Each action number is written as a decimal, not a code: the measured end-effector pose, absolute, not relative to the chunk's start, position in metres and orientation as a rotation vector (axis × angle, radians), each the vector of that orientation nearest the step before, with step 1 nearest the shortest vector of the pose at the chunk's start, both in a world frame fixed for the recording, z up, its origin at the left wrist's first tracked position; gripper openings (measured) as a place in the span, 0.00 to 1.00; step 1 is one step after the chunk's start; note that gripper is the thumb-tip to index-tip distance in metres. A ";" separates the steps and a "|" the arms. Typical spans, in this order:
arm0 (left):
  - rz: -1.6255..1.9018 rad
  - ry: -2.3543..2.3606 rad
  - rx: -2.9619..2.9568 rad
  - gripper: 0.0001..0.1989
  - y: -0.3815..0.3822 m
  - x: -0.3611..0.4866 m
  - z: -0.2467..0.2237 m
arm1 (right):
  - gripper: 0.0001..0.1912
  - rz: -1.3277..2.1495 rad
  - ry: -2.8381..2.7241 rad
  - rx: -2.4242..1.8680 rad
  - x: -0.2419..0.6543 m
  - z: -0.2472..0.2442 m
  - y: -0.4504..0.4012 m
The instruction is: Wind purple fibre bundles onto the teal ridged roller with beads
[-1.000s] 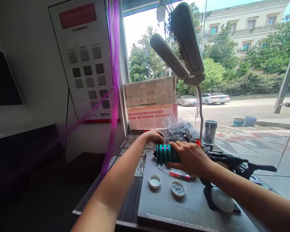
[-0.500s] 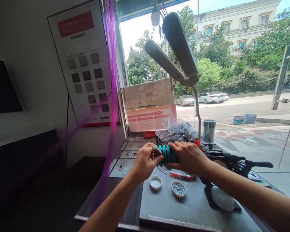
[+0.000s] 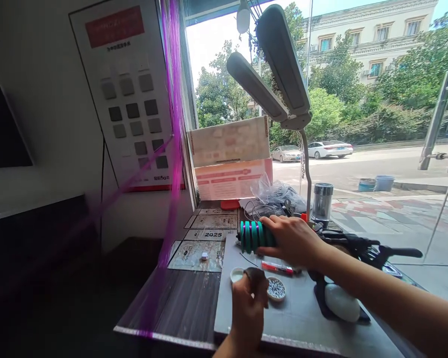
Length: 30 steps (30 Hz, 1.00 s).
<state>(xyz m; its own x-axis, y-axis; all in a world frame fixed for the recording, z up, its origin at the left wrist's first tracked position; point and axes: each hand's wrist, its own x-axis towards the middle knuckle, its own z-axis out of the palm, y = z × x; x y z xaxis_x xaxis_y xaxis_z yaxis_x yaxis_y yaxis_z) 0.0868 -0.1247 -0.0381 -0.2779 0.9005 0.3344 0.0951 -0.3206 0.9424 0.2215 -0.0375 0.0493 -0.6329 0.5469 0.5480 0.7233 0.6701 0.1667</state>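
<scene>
My right hand (image 3: 293, 238) is wrapped round a teal ribbed cylinder (image 3: 251, 235) with purple between its rings. The cylinder lies roughly level above the grey board, its ringed end pointing left. Lower down, my left hand (image 3: 249, 301) is curled, thumb and forefinger drawn together, and somewhat blurred. Something dark brown covers its forefinger; whatever the fingertips hold cannot be made out. Just right of those fingers stands a small white dish (image 3: 276, 289) full of silvery beads. A second white dish (image 3: 236, 274) is partly hidden behind the left hand.
A red pen-like tool (image 3: 277, 268) lies behind the beads. Right of it are a white rounded object (image 3: 342, 302) and black stand parts (image 3: 358, 243). A lamp (image 3: 283, 64) rises at the back beside a clear jar (image 3: 322, 201). Purple strands (image 3: 175, 124) hang at left.
My left hand has left the cylinder's end and moved down and toward me, beside the bead dish. My right hand still grips the cylinder in nearly the same place.
</scene>
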 end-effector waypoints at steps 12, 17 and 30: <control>1.688 1.338 0.966 0.17 -0.114 0.066 -0.028 | 0.25 -0.523 -2.435 -0.970 0.222 0.048 -0.037; 1.364 1.155 0.998 0.21 -0.102 0.068 -0.037 | 0.25 -0.531 -2.444 -0.987 0.222 0.049 -0.038; 0.780 1.285 1.751 0.08 0.022 0.036 0.048 | 0.25 -0.496 -2.410 -0.955 0.222 0.049 -0.038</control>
<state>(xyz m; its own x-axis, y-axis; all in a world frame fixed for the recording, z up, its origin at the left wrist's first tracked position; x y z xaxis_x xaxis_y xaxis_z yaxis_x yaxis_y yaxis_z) 0.0364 0.0224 0.0485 0.2906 0.9567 0.0168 0.4562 -0.1539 0.8764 0.2224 -0.0383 0.0487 -0.6309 0.5297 0.5669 0.7104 0.6881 0.1477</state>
